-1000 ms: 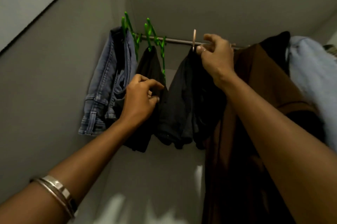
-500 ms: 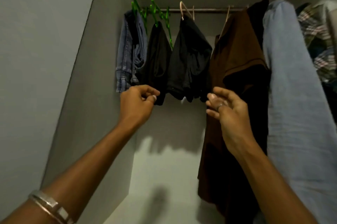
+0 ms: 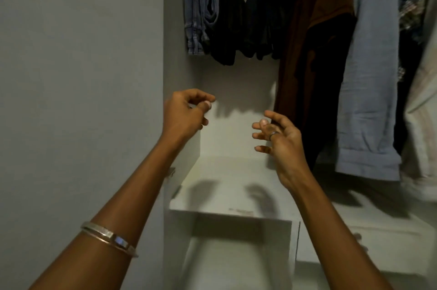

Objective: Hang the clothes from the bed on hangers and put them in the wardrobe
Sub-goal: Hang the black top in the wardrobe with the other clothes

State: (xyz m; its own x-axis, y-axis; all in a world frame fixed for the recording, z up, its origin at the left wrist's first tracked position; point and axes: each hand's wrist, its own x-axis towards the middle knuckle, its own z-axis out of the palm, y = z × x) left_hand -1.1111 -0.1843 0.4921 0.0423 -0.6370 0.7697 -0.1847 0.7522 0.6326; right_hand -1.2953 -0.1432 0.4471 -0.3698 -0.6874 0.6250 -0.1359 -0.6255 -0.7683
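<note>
two empty hands (image 3: 186, 112), five hung garments (image 3: 319, 29)

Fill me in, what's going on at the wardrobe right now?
A person stands at the open wardrobe with both hands empty. The left hand is loosely curled and the right hand is open, both held in the air below the hanging clothes. On the rail side hang the jeans, two black garments, a brown garment and a light blue garment. The shelf beneath is bare.

Both hands are raised and empty: left hand (image 3: 186, 112) loosely curled, right hand (image 3: 280, 136) with fingers spread.
</note>
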